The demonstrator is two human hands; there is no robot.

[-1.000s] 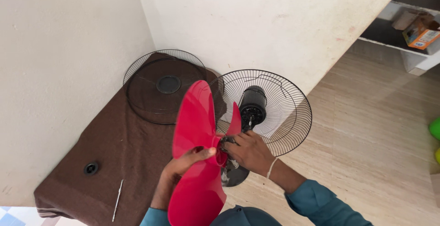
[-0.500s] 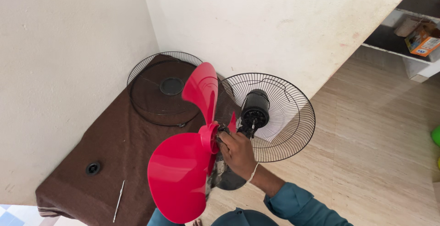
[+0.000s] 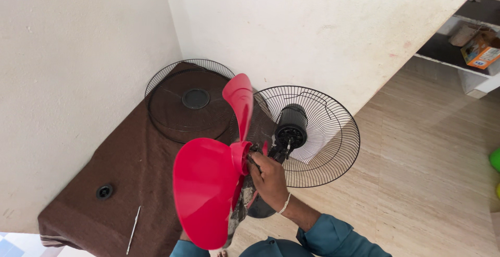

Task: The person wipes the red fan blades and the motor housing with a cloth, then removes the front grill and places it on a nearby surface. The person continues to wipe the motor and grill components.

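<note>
Red fan blade (image 3: 208, 184) hides left hand entirely.

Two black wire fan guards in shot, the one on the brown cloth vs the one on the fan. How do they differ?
The guard on the cloth lies loose and flat on the brown cloth; the guard on the fan stands tilted, fixed around the black motor. The cloth one has a solid round centre cap; the fan one's centre is filled by the motor. Both are round, black, radial-wire guards.
</note>
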